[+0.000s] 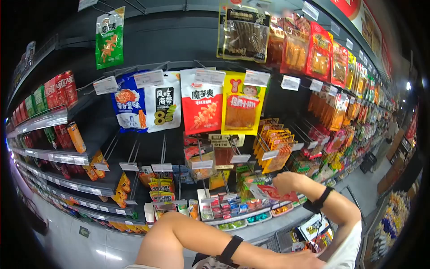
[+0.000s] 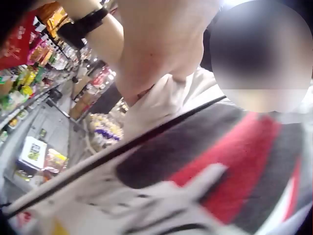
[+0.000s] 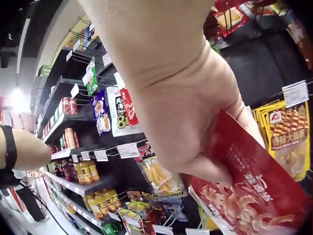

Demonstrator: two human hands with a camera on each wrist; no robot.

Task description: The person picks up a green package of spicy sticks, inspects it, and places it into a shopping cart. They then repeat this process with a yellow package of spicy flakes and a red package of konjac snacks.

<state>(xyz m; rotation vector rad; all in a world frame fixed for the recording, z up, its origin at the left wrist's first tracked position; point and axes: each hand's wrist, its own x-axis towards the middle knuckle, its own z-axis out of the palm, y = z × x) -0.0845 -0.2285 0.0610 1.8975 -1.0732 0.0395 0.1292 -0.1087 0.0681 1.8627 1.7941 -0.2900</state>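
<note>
In the head view my right hand (image 1: 289,181) is stretched toward the lower hooks of the snack rack. It grips a red snack bag (image 1: 286,196). The right wrist view shows the thumb lying across the front of this red bag (image 3: 254,181), printed with curled pieces of food. My left hand (image 1: 302,260) is at the lower edge of the head view, beside the white sleeve (image 1: 347,244) of my right arm. Up close in the left wrist view, this hand (image 2: 161,39) is against the sleeve (image 2: 181,95); most of its fingers are hidden, and I cannot tell how they lie.
A grey shopping basket (image 1: 283,240) stands low at the right, with a white package (image 1: 313,227) and other bags inside. Larger bags, such as a yellow one (image 1: 242,105), hang above. Metal hooks with price tags (image 1: 268,155) project around my right hand. Drink shelves (image 1: 58,157) are at the left.
</note>
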